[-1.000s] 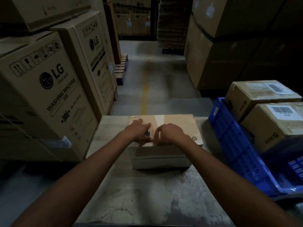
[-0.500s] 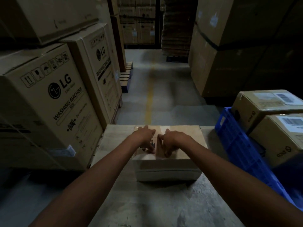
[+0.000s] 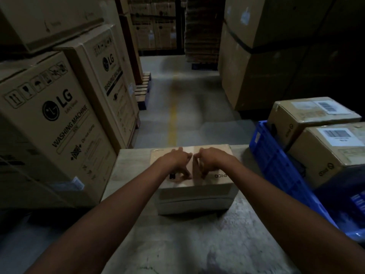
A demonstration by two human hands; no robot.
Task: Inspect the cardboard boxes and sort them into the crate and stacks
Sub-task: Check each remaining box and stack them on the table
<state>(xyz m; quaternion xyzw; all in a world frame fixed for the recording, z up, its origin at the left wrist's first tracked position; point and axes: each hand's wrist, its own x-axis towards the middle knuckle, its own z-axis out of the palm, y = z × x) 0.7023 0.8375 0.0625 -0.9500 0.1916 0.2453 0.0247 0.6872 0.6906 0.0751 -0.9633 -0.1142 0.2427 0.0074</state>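
Holds left hand (image 3: 175, 161) and right hand (image 3: 211, 160) side by side, nearly touching, on top of the small brown taped cardboard box (image 3: 197, 196), fingers bent at its centre seam. Cannot tell whether pinching anything. Has the box on the worn grey tabletop (image 3: 177, 244), near the blue plastic crate (image 3: 276, 165) with two barcode-labelled cardboard cartons (image 3: 325, 153).

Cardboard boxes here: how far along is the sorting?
Done, it seems: a far box and a near box sit in the blue crate. In hand: the left hand and right hand rest on the top seam of an unsorted box on the table, apparently inspecting it. Left: placing that box. Whether more boxes wait cannot be seen.
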